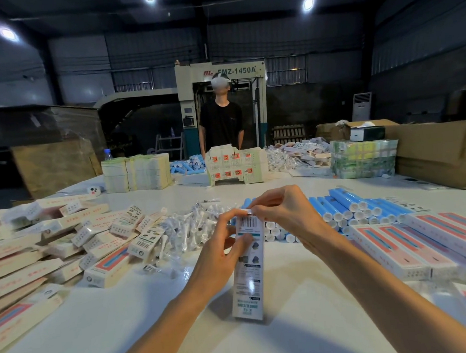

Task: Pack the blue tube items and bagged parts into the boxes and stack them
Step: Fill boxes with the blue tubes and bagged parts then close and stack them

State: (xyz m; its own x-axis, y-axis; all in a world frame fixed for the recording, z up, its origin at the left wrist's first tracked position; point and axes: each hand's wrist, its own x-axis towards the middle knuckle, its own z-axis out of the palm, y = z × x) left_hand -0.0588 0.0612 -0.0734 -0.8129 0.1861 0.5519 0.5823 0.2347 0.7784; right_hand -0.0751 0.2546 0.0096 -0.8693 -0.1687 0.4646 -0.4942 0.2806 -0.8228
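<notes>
I hold a long white printed box (250,272) upright over the white table (126,324), its barcode end up. My left hand (221,249) grips the box's upper side. My right hand (287,213) pinches the small flap at its top end. Behind my hands lies a heap of clear bagged white parts (186,233). Blue tubes with white caps (351,211) lie in a pile to the right. Packed boxes (65,250) are heaped on the left, and pink-striped boxes (415,242) lie in a row on the right.
Across the table stands a person in a black shirt (221,124) behind stacks of flat cartons (136,172), more blue tubes (187,164) and a folded box bundle (236,166). Large cardboard boxes (441,151) sit at the far right.
</notes>
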